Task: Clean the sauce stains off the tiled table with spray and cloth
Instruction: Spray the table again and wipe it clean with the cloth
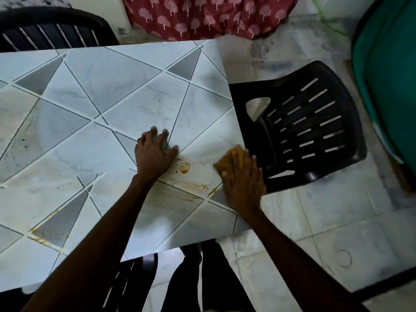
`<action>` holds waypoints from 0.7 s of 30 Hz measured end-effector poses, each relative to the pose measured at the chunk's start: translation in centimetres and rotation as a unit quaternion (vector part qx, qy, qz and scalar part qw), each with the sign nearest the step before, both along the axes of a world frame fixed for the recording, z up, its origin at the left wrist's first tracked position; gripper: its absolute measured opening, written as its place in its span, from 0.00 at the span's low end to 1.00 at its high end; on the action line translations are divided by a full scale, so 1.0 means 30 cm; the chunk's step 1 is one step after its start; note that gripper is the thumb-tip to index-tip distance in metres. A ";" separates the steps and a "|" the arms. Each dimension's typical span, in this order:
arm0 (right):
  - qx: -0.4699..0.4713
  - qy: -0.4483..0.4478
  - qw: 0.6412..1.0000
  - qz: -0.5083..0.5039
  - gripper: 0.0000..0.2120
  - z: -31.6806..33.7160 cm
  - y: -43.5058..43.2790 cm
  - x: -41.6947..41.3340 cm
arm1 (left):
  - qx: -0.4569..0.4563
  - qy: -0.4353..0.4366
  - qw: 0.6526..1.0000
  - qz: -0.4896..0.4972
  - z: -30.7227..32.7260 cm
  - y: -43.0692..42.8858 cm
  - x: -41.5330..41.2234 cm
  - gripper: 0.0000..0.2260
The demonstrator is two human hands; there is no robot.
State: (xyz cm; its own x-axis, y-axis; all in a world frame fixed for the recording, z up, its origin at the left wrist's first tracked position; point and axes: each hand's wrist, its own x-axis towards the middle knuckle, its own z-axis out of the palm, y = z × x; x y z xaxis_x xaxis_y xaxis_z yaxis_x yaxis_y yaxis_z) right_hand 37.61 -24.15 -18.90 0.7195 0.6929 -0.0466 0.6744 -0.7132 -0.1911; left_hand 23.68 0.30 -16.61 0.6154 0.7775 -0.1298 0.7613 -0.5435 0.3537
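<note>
Currently: right hand [244,179] flat, fingers straight, pressing the yellow cloth [231,157] onto the tiled table [112,91] near its right edge. Left hand [154,154] splayed on the tiles, holding nothing. Orange sauce stains [183,168] lie between the hands, just left of the cloth, so a leftward wipe is likely. The hand hides most of the cloth; no spray bottle in view.

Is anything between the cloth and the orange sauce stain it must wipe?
Nothing visible: only bare tile separates the cloth under the right hand from the sauce stain. The left hand rests on the stain's other side.
</note>
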 end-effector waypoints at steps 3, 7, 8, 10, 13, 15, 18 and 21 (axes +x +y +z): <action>0.003 -0.009 1.000 -0.017 0.31 -0.006 0.299 0.155 | 0.011 0.020 1.000 -0.020 -0.029 0.015 -0.006 0.31; 0.014 -0.007 1.000 -0.025 0.31 0.004 0.484 0.229 | 0.008 0.008 1.000 -0.016 -0.028 0.027 -0.005 0.30; 0.022 -0.011 1.000 -0.007 0.31 0.002 0.451 0.213 | 0.003 -0.002 1.000 -0.013 -0.022 0.026 -0.007 0.30; 0.024 -0.013 0.998 0.048 0.30 0.004 0.305 0.129 | -0.014 -0.006 1.000 -0.006 -0.009 0.021 -0.011 0.31; 0.018 0.008 0.997 0.078 0.30 0.012 -0.020 -0.064 | -0.012 -0.002 1.000 -0.027 0.006 0.019 -0.004 0.32; 0.002 0.008 0.996 0.090 0.31 0.033 -0.211 -0.158 | -0.018 0.003 0.999 -0.031 0.010 0.010 -0.001 0.32; -0.024 0.001 0.994 0.109 0.32 0.039 -0.308 -0.156 | -0.027 0.012 0.999 -0.039 0.019 0.001 -0.008 0.32; -0.015 0.000 0.997 0.077 0.31 0.017 -0.153 -0.022 | -0.054 0.032 0.996 -0.066 0.046 0.001 -0.057 0.35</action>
State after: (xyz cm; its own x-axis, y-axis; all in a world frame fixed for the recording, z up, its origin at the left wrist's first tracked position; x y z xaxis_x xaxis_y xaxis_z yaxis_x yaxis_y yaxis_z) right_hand 36.96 -28.74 -18.38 0.6043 0.7938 -0.0684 0.7766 -0.6060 -0.1719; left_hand 21.98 0.33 -15.24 0.6990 0.6697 -0.2507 0.7085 -0.6011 0.3697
